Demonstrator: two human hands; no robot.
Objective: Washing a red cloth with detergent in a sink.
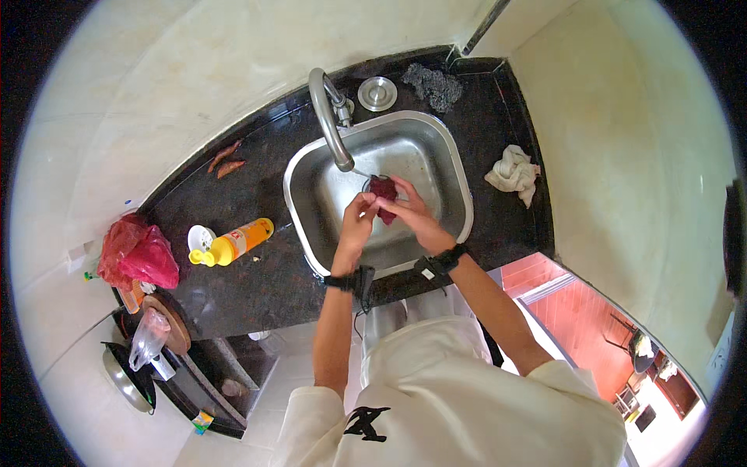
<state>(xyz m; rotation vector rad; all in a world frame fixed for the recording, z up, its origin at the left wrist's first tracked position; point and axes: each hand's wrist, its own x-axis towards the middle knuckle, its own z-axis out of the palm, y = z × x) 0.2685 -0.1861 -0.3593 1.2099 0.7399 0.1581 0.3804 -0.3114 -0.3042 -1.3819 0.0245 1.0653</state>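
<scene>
Over the stainless steel sink (296, 226), my left hand (357, 222) and my right hand (416, 214) hold a small dark red, rough-looking thing (382, 188). Its exact kind cannot be made out. The right fingers curl around its right side, while the left fingertips pinch at its lower left near the right thumb. Part of it is covered by my fingers. A curved metal faucet (331, 128) reaches over the basin, its spout just up and left of my hands, with what looks like a thin stream of water falling beside the red thing.
A round metal drain lid (377, 93) and a dark grey mesh scrubber (433, 87) lie behind the sink. To the right is a crumpled white cloth (513, 173). Leftward are a yellow-orange bottle (243, 240), a white bowl (201, 239), reddish-brown pieces (229, 167) and red plastic bags (140, 253).
</scene>
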